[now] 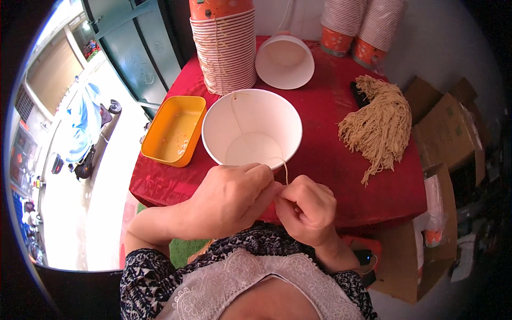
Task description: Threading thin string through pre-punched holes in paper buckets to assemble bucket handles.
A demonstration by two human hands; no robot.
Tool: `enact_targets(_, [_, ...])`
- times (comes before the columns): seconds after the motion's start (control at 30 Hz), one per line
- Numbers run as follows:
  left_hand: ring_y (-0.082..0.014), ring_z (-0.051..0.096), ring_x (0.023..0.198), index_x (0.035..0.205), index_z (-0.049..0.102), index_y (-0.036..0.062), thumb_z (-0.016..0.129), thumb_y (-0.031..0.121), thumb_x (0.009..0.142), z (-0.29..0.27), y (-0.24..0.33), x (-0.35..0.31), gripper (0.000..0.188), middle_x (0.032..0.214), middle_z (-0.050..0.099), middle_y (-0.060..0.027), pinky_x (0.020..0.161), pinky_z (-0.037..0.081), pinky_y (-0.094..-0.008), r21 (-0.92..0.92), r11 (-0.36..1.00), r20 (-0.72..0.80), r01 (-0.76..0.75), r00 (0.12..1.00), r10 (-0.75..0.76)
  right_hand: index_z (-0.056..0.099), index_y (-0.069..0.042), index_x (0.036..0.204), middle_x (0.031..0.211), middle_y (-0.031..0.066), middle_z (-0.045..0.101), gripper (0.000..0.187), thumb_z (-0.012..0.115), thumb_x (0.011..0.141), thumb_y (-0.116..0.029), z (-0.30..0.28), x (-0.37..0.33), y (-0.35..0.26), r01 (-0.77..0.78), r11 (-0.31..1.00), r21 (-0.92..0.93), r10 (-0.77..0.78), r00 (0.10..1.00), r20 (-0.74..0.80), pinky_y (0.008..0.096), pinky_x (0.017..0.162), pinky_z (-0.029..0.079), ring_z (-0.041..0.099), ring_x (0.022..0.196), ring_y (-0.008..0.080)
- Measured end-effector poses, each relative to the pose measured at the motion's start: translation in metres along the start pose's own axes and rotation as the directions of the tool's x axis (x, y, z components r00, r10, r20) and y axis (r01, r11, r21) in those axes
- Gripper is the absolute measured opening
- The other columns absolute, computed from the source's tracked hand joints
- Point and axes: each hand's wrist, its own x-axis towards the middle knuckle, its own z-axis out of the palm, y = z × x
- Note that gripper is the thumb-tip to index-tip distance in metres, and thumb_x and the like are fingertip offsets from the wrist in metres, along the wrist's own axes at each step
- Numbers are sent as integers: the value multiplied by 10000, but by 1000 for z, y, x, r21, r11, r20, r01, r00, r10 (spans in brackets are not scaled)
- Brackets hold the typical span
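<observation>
My left hand (226, 194) and right hand (308, 208), curled closed, fingertips meeting, pinching a thin beige fibre string (286, 172), beside a round white paper bucket (285, 125).

Free passage over red cloth (322, 133) between white bucket (260, 125) and yarn bundle (380, 124); obstacles leftward: yellow tray (191, 153), bucket stack (225, 52)

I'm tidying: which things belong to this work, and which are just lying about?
Seemingly for work: nearest round white bucket; thin beige string; beige string bundle; stacked orange-and-white buckets.
Probably lying about: brown cardboard boxes; blue-covered vehicle outside.
</observation>
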Motion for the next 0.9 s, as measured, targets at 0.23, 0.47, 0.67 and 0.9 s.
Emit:
enact_targets(0.23, [-345,575,623,828,497,12,579,-15,847,-1,2,2,89,694,541,-171,549,440,-391,-38,998,6,49,999,-49,594,-30,891,706,106,548,180,686,745,23,-3,-5,3,-155,983,93,154,988,23,368,515,462,582,568,274])
enact_targets(0.47, [-308,582,643,868,533,10,570,-23,851,-8,2,8,52,729,561,-139,596,465,-331,9,998,-125,58,991,-57,605,-31,849,672,87,528,162,662,739,74,-4,-1,10,-161,987,-12,159,983,-96,321,465,434,563,541,206])
enact_targets(0.67, [-379,606,697,864,545,-1,593,36,834,-17,-15,20,68,802,591,-172,591,475,-413,79,992,-211,95,974,-76,611,-36,826,794,83,530,170,688,707,58,0,-8,15,-153,984,-89,143,983,-115,320,477,460,570,570,206])
enact_targets(0.9, [-333,596,798,832,606,-23,587,43,828,-23,-43,34,69,848,613,-152,714,480,-391,142,984,-95,-107,988,122,592,-46,823,783,84,528,188,687,692,50,5,-12,13,-158,978,-138,149,986,-70,347,484,477,578,585,234])
